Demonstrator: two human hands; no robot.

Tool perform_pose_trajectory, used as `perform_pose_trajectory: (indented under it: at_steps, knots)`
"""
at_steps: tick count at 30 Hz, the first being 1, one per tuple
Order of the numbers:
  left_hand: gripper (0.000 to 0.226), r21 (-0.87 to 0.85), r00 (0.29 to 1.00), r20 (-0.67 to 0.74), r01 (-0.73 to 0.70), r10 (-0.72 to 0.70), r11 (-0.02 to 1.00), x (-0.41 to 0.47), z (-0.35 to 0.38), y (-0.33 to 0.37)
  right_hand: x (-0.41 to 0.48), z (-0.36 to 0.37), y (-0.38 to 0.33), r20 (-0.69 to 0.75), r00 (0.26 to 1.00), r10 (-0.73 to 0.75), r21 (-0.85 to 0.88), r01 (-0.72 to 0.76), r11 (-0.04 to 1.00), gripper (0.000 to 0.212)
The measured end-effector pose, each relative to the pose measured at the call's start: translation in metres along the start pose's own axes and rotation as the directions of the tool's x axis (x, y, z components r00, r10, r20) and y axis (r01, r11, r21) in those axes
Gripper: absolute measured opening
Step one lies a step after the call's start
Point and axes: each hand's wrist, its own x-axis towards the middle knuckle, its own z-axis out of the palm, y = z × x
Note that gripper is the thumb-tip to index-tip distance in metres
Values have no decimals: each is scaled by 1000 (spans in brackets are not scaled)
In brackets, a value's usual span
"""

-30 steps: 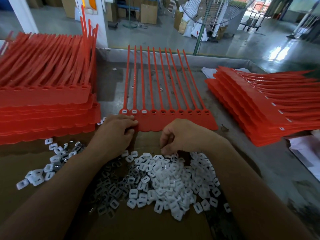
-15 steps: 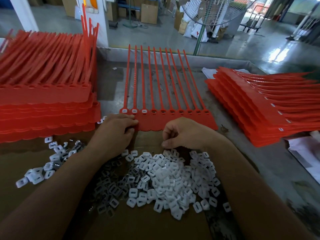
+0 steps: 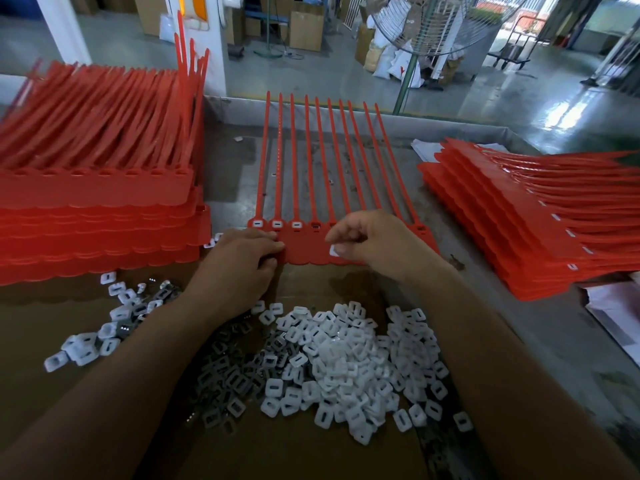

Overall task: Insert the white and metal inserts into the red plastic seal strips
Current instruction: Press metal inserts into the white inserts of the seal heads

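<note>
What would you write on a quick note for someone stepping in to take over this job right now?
Left hand: closed on the near left edge of the red seal strip sheet, steadying it.
Right hand: pinching one white insert over the sheet, not yet seated.
Supplies: white inserts pile and metal inserts lie on the cardboard in front; a smaller mix sits to the left.
Done: the three leftmost sockets show white inserts.
Left: the fourth socket looks open; those further right are partly hidden by the right hand.
Stacks of red sheets stand left and right.
</note>
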Motion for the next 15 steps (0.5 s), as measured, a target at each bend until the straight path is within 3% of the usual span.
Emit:
perform_pose_trajectory:
  at_steps: [8, 15]
  knots:
    - [32, -14, 999, -20, -28, 28, 1000, -3, -3, 3, 33, 13, 1, -202, 979, -12, -42, 3, 999, 9]
    - [33, 1, 999, -23, -37, 37, 999, -3, -4, 3, 53, 20, 1, -187, 982, 27, -60, -39, 997, 10]
